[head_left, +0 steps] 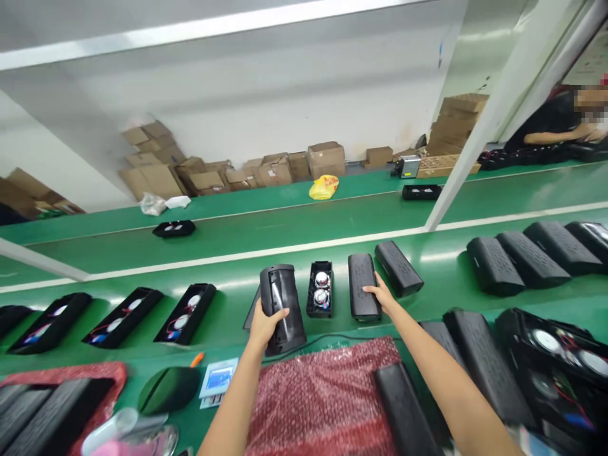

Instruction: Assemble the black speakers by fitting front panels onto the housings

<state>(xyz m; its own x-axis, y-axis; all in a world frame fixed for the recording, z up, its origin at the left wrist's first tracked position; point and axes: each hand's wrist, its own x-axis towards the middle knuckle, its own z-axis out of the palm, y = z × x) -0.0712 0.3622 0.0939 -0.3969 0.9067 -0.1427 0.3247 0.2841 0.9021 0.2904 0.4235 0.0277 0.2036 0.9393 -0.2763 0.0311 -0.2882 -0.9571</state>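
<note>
My left hand (263, 326) is closed around a black speaker casing (286, 294) with a glossy curved side, tilted slightly above the green bench. Another dark flat piece (253, 308) peeks out behind that hand, mostly hidden. My right hand (381, 295) grips the right side of a black speaker housing (361, 269) with a textured face. Between the two lies an open speaker shell (311, 304), its two round silver drivers and some wiring showing. Just right of my right hand rests one more closed black housing (398, 267).
Red bubble wrap (323, 396) covers the near edge, with a black housing (403, 405) on it. Open shells (185, 313) line the left; closed housings (496, 266) line the right. A blue-screen meter (219, 380) sits left. A co-worker (555, 123) is at far right.
</note>
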